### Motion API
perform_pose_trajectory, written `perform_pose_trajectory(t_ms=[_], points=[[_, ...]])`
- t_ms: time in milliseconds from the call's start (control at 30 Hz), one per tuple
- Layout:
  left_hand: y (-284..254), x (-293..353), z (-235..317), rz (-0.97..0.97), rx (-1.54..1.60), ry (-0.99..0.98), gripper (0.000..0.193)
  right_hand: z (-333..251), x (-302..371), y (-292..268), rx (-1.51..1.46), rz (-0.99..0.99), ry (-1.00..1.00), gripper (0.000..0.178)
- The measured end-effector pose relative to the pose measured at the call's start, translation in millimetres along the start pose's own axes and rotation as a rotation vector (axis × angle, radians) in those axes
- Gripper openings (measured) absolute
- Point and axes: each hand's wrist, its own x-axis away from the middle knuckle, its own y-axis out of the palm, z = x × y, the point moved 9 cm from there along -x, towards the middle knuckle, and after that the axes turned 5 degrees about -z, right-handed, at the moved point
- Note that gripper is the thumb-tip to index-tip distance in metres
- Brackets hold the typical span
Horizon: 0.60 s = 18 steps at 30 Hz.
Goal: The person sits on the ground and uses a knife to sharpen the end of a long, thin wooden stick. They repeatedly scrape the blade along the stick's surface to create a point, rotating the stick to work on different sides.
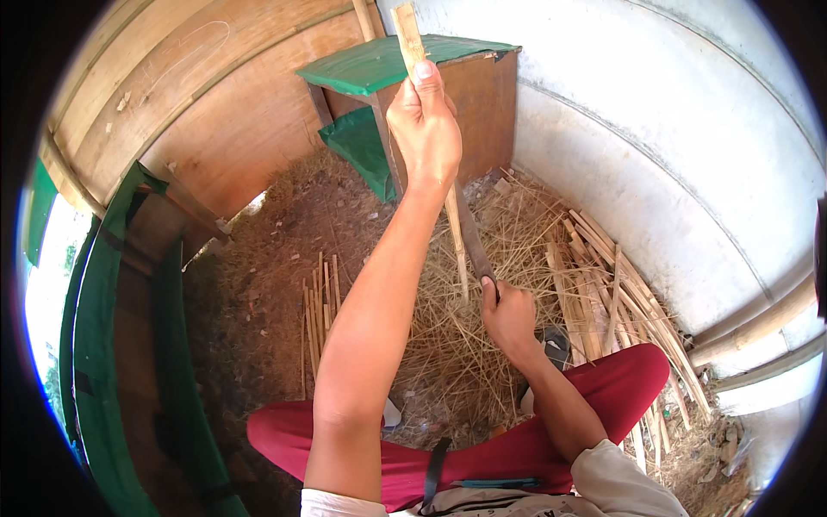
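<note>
the person sits in red trousers on the floor. the right hand, fingers clamped on a knife handle, sets the dark blade against a bamboo strip. the left hand is raised, fingers wrapped round the strip's upper end. split strips lie right, shavings beneath, a green-topped wooden table beyond.

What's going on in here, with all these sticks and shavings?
A person in red trousers sits on the ground. Their left hand holds a long pale bamboo strip upright, while the right hand grips a dark-bladed knife laid against it. Thin straw-like shavings cover the floor, and a bundle of split bamboo strips lies by the white wall.
</note>
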Motion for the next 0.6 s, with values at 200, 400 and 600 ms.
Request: perform_pose_trajectory(t_ms=[200, 400, 600], points=[[0, 3, 2, 0.003, 0.020, 0.043, 0.050, -39, -6, -50, -0.077, 0.298, -0.088, 0.037], [-11, 7, 3, 0.038, 0.052, -0.024, 0.050, 14, 9, 27, 0.034, -0.023, 0.000, 0.038], [-1, 15, 11, 0.027, 0.055, -0.012, 0.050, -3, -2, 23, 0.050, -0.023, 0.035, 0.038]])
